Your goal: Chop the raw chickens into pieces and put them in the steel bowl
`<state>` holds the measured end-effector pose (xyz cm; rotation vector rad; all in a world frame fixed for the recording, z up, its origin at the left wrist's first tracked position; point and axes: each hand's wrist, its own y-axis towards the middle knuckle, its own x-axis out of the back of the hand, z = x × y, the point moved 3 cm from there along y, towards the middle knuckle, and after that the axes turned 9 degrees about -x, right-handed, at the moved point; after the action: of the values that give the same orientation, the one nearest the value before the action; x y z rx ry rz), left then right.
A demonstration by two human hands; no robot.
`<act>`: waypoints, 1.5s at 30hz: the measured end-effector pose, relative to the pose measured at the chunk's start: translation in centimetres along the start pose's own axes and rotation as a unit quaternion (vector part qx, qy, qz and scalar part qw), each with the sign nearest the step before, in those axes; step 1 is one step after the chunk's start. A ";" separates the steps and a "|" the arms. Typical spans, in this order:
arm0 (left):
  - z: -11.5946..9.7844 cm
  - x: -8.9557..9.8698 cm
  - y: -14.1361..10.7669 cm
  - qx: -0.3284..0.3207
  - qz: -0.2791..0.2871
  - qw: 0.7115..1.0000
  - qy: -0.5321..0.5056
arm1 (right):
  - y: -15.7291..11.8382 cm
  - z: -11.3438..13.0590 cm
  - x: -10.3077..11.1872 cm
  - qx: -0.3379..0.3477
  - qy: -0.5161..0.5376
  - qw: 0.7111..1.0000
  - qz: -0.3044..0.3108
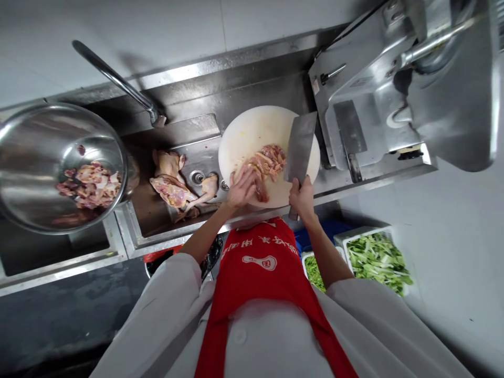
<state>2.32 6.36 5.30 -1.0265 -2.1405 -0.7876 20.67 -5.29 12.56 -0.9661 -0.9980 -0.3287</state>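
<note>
A cleaver (301,147) is in my right hand (302,197), with the fingers wrapped round its handle and the broad blade over the right side of a round white cutting board (255,123). On the board lies raw chicken meat (272,158), partly cut into strips. My left hand (241,185) presses on the left end of this meat, its fingers bent and close together. The blade is to the right of the meat. Left of the board, larger raw chicken pieces (171,181) rest in the sink.
A large steel bowl (23,152) with chopped meat (92,184) stands at the left. Over the sink (137,210) reaches a faucet (118,81). To the right are a second cleaver (350,131) and a steel slicing machine (378,79). Below stands a crate of cut greens (378,260).
</note>
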 end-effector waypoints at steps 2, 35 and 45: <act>1.5 1.4 -1.5 0.068 -0.115 0.991 0.015 | -1.2 -0.3 -0.3 -0.015 0.006 1.000 -0.019; 2.7 -4.2 0.6 -0.053 0.060 0.992 -0.098 | -4.3 3.4 -5.7 0.025 -0.053 0.994 0.088; 1.7 -3.4 0.2 -0.043 -0.032 0.995 -0.080 | -0.7 0.7 -5.3 0.082 0.045 0.995 0.037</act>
<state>3.73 6.18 1.75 -1.1027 -2.3034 -0.8604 17.01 -6.09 8.71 -0.8308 -0.8901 -0.2221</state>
